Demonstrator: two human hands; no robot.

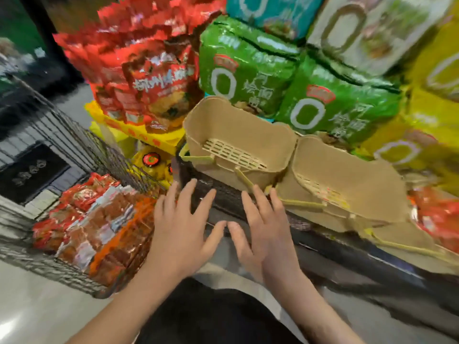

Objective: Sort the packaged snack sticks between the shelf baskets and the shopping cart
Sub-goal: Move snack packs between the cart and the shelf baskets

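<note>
Large white "0" printed on the green noodle multipacks; remaining characters too blurred to read. Red, orange and clear crinkly film on the packaged snack sticks, heaped in the black wire shopping cart at lower left. Two tan plastic shelf baskets, slotted at the bottom, tipped side by side on the dark shelf. Glossy red snack bags stacked behind the cart. Left hand and right hand both spread, fingers straight, holding nothing, thumbs nearly touching, before the shelf edge.
</note>
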